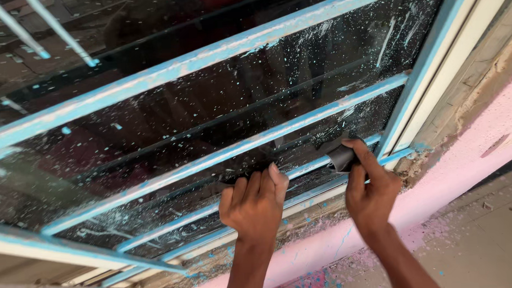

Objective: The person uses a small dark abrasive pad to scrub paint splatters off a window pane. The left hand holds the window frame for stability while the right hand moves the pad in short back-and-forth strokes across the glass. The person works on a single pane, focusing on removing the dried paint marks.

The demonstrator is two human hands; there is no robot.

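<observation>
Both my arms reach up from the bottom of the view toward the window. My left hand [253,203] has its fingers curled together over the edge of a blue-painted bar [222,156], thumb sticking up. My right hand [370,185] is pinching a dark folded piece of sandpaper [340,155] (at least it looks like sandpaper) between thumb and pressed-together fingers, flat against the glass pane [209,114] near the frame's lower right corner. The bars' long axis slopes from lower left to upper right, and the sheet lies roughly along it.
</observation>
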